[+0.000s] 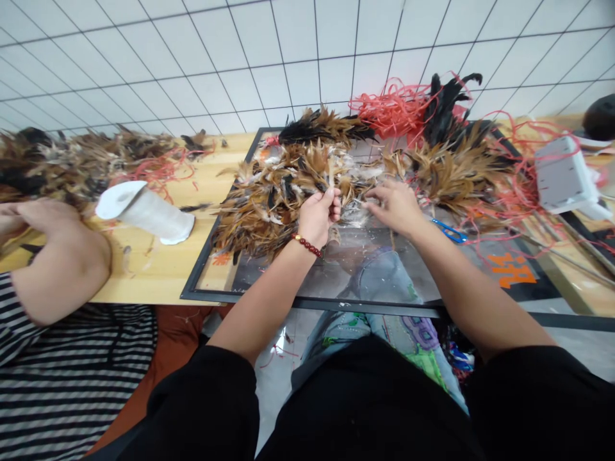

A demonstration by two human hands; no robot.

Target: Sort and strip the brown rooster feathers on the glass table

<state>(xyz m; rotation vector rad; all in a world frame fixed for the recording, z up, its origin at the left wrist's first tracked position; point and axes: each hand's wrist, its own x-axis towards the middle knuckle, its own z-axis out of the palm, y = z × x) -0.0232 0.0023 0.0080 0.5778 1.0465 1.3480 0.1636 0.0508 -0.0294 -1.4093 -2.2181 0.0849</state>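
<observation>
My left hand [321, 214], with a beaded bracelet on its wrist, is closed in a pinch around a brown feather [331, 173] that points up from the thumb and finger. Beside and beneath it spreads a large heap of brown and black feathers [262, 211]. To the right, my right hand [394, 203] has its fingers spread low over pale, downy feathers [358, 211] on the glass panel [307, 275]. Whether its fingertips touch any of them I cannot tell. Another brown feather bunch [456, 169] lies beyond my right wrist.
Blue-handled scissors [449, 232] lie right of my right forearm. Pink ribbon strands [396, 109] pile up at the back near black feathers [446, 105]. A white roll [148, 211] stands left, near another person's arm [62, 256]. A white box-shaped object [560, 173] is at the right.
</observation>
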